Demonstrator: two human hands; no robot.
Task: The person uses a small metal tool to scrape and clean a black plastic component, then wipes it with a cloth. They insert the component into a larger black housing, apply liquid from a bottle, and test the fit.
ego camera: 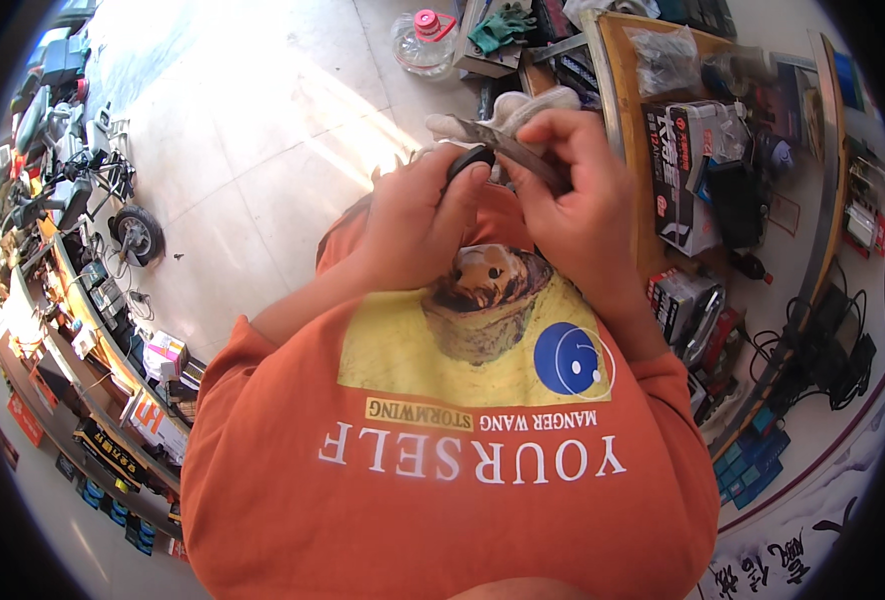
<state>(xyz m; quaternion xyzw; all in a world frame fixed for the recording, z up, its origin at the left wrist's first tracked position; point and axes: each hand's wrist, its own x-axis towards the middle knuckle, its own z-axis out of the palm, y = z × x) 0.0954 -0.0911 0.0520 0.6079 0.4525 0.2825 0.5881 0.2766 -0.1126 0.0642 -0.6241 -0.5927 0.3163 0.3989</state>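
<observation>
My left hand point(424, 214) is closed around a small black object point(471, 160), whose rounded end shows between thumb and fingers; its kind is unclear. Close beside it, my right hand point(574, 180) pinches a flat, dull grey-brown strip point(514, 146), perhaps metal, between thumb and fingers. The strip slants across the space between the hands, and its far end passes just above the black object. Whether the two touch cannot be told. Behind the hands lies a pale, rounded fabric-like thing point(529, 109), partly hidden by my right hand. Both hands are in front of the orange shirt.
A clear plastic jug point(424, 45) with a pink cap stands on the tiled floor ahead. Green gloves point(502, 28) lie on a box near it. Wooden-edged shelving with a large battery box point(686, 176) is close on the right. A small wheel point(136, 235) and crowded shelves are on the left.
</observation>
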